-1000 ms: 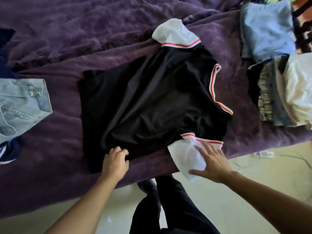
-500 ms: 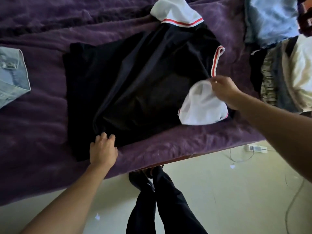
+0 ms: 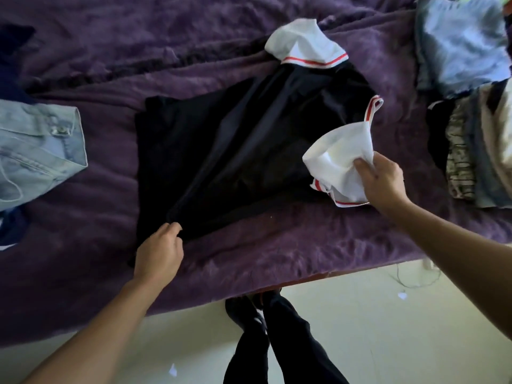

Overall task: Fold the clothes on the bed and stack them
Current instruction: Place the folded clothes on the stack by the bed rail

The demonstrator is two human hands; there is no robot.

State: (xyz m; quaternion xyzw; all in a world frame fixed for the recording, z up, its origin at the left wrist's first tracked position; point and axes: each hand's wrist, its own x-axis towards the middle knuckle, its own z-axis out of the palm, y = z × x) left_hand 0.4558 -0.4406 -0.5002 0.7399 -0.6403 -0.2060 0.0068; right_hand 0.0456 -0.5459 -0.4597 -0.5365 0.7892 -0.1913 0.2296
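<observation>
A black T-shirt (image 3: 235,151) with white, red-striped sleeves lies spread on the purple bed cover (image 3: 277,245). My right hand (image 3: 381,181) grips the near white sleeve (image 3: 336,162), folded inward over the black cloth. My left hand (image 3: 159,252) pinches the shirt's near side edge close to the bed's front. The far white sleeve (image 3: 303,44) lies flat at the top.
A stack of folded clothes (image 3: 476,151) sits at the right, with a light blue piece (image 3: 460,42) behind it. A denim garment (image 3: 36,151) lies at the left over something dark blue. Below the bed edge are pale floor, my dark-trousered legs (image 3: 271,342) and a cable.
My right hand took hold of the near white sleeve at the bed's edge and carried it up and inward over the shirt. My left hand stayed at the near side edge.
</observation>
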